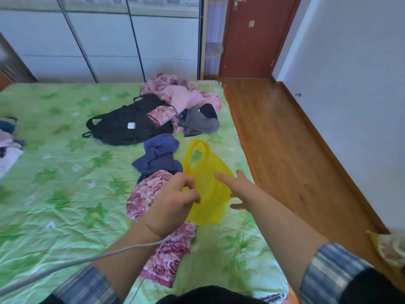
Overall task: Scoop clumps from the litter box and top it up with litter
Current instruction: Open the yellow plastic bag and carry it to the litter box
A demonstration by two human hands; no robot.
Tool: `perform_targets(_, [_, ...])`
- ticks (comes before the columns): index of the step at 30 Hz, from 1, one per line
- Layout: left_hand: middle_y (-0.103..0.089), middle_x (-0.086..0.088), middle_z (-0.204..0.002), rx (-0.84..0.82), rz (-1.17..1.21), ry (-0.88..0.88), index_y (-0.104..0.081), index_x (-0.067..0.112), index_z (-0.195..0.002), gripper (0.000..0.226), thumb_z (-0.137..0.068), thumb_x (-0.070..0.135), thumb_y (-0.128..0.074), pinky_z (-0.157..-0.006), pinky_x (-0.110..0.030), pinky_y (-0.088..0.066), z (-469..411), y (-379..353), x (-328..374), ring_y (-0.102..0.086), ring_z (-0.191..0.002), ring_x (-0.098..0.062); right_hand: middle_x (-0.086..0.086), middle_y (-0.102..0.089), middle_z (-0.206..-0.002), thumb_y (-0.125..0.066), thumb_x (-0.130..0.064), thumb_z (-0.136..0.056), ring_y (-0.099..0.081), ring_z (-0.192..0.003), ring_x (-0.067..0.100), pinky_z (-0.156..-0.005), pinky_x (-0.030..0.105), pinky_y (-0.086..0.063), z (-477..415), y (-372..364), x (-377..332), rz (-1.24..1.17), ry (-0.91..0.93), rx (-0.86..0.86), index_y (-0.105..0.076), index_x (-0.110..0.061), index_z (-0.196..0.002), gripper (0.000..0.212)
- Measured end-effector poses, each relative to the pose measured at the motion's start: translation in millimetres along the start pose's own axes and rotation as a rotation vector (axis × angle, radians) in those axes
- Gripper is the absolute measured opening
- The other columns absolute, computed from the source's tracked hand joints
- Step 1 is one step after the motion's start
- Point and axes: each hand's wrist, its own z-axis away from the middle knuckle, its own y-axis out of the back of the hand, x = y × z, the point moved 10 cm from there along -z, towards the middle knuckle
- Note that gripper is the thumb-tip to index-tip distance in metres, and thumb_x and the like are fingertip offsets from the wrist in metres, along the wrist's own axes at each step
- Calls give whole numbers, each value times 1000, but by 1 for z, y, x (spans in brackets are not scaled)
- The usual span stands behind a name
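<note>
A thin yellow plastic bag (pixel 208 185) with loop handles hangs just above the green bedspread (pixel 65 183) near the bed's right edge. My left hand (pixel 173 205) pinches the bag's left rim between thumb and fingers. My right hand (pixel 238 189) is spread flat against the bag's right side, fingers apart, touching the plastic. No litter box, scoop or litter is in view.
Clothes lie on the bed: a pink floral garment (pixel 157 244) under my left hand, a blue one (pixel 157 156), a black top (pixel 129 126), a pink and grey heap (pixel 186 102). Wooden floor (pixel 285 139) runs right of the bed toward a red-brown door (pixel 256 36). A grey cable (pixel 65 264) crosses my left forearm.
</note>
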Motion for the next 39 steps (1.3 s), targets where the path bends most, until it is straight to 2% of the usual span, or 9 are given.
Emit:
perform_targets(5, [-49,-4,-91,-10,-7,9,-69,10,-69,23,-81,0,-52,-79,-14,-32,10,0,4,-46,-84,-18,9,-70,-93,-61,-11,-91,-65,-81,24,-71,36,-51,7,-34,11,-118,57,-99,-67,-11,-103,14])
perform_targets(9, [-49,-1,-93,-171,-38,238,-73,13,-84,36,-70,-12,-52,-78,-32,-45,15,-17,-39,-46,-90,-16,17,-68,-88,-46,3,-81,-61,-72,25,-62,34,-49,9,0,4,-310,224,63,-69,-2,-105,34])
perform_targets(13, [-45,9,-115,-332,69,518,-67,23,-108,48,-80,-10,-48,-87,-21,-34,17,-31,-65,-45,-104,-8,26,-69,-106,-44,3,-80,-66,-86,32,-75,45,-55,15,40,11,-437,292,139,-66,0,-111,38])
perform_targets(17, [-44,-9,-117,45,280,936,-46,23,-92,25,-85,5,-63,-82,-31,-41,3,-12,-89,-47,-100,-22,21,-71,-113,-44,5,-87,-68,-104,37,-94,53,-54,35,67,18,-599,331,187,-68,-8,-116,41])
perform_targets(21, [-45,-14,-135,-214,912,1509,-36,15,-134,107,-54,62,-88,-67,-56,-58,27,-79,-93,-52,-115,-37,20,-68,-119,-41,3,-95,-67,-107,32,-97,45,-53,48,78,33,-722,316,222,-64,-4,-120,35])
perform_targets(23, [-49,-13,-141,-493,1040,1506,-43,20,-142,116,-46,64,-89,-67,-56,-58,24,-107,-78,-57,-117,-37,20,-69,-118,-33,14,-90,-65,-112,36,-95,49,-53,59,75,32,-756,360,182,-63,-5,-122,48])
perform_targets(28, [-58,-9,-88,-373,1042,1410,-59,9,-98,9,-93,7,-51,-67,-37,-53,-4,-129,-60,-59,-72,-25,22,-68,-120,-26,19,-89,-64,-114,38,-106,57,-43,78,67,33,-723,385,48,-57,-4,-131,56])
perform_targets(35, [-44,-10,-60,-183,1306,1397,-41,8,-62,45,-90,-19,-20,-37,-16,-40,-19,-131,-53,-51,-44,-14,3,-66,-126,-65,-28,-95,-69,-104,22,-102,56,-48,60,95,90,-804,156,185,-60,-22,-132,38])
perform_targets(39, [-55,-15,-82,-327,1428,1344,-57,4,-79,25,-75,-8,-35,-61,-33,-50,-11,-137,-54,-58,-67,-30,12,-61,-129,-49,-17,-104,-71,-88,23,-95,58,-50,57,105,101,-1010,122,234,-56,-20,-132,29])
